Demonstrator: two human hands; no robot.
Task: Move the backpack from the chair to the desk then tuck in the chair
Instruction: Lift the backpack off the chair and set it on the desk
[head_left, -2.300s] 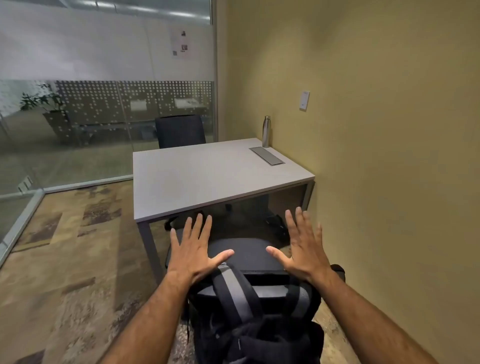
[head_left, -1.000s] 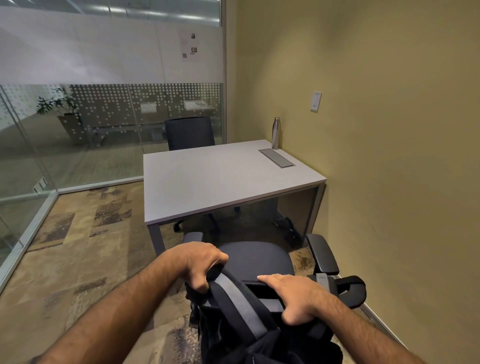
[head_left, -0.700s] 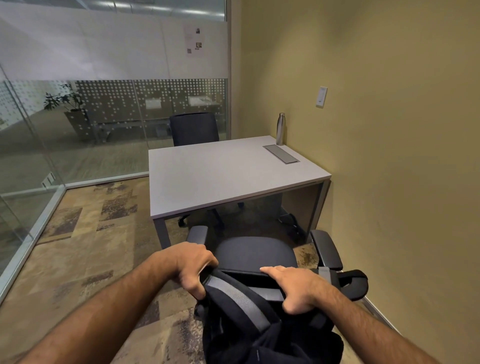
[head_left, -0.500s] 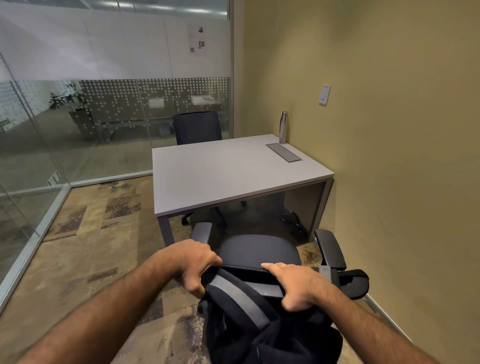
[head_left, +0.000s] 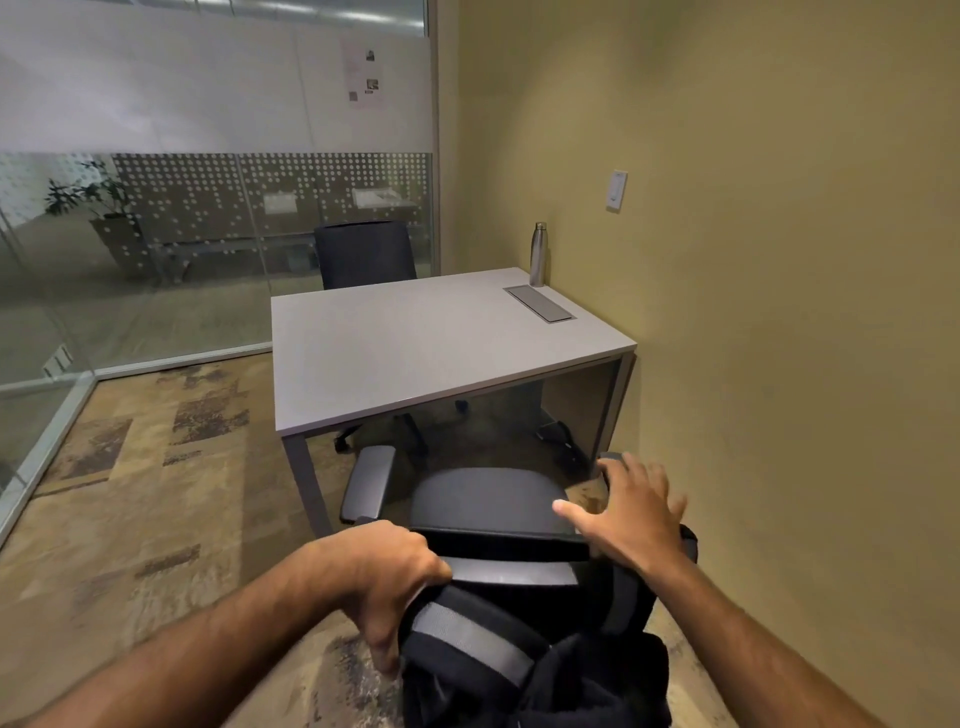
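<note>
Small office w/ a glass partition (head_left: 156, 249) on the left, patchy brown carpet (head_left: 156, 493), yellow wall on the right. Going left to right: my left hand (head_left: 384, 582) is closed tight around the backpack (head_left: 519, 660), gripping it right at the grey-striped shoulder strap (head_left: 467, 631). Backpack is hanging off the back of the chair (head_left: 488, 499), down low in front of me, so nowhere near the desk (head_left: 426, 338) yet. My right hand (head_left: 634, 514) is spread wide open, holding nothing, hovering over the right side of the chair near the armrest.

So imo I'm at step one, the lift. Only one hand has the bag. Next move prob needs the right hand to close on the other strap or the top, then haul it up and clear of the chair back and carry it fwd over the seat. Bag looks soft and floppy, could snag on the way up.

Containers: backpack, can't tell if it's zipped or what's inside. Metal bottle (head_left: 538, 254) stands at the desk's far right corner, cap on, contents not visible. Rest of the desktop only shows a flat cable hatch (head_left: 540, 304). Second chair (head_left: 366, 254) sits tucked at the far side.
</note>
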